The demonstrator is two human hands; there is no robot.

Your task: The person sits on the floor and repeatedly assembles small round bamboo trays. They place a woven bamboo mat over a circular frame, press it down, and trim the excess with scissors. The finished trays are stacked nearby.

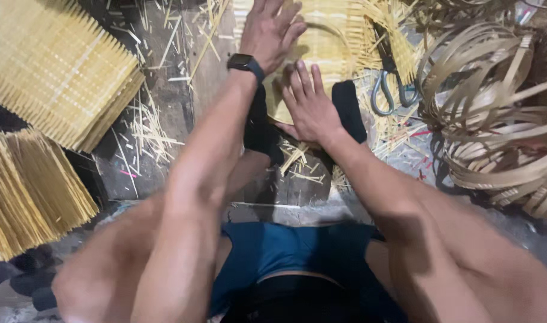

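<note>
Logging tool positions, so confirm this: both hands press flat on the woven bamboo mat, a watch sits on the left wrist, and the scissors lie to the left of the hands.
One detail is wrong. The scissors lie to the right of the hands, beside the coiled bamboo strips, as the head view shows. The left hand and right hand do press on the woven mat, and the watch is on the left wrist.

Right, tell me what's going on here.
A person sits on the floor with both hands flat on a woven bamboo mat. The left hand, with a black watch on its wrist, presses farther out; the right hand presses nearer. Scissors lie to the right, beside coiled bamboo strips. Finished mats are stacked left.
</note>
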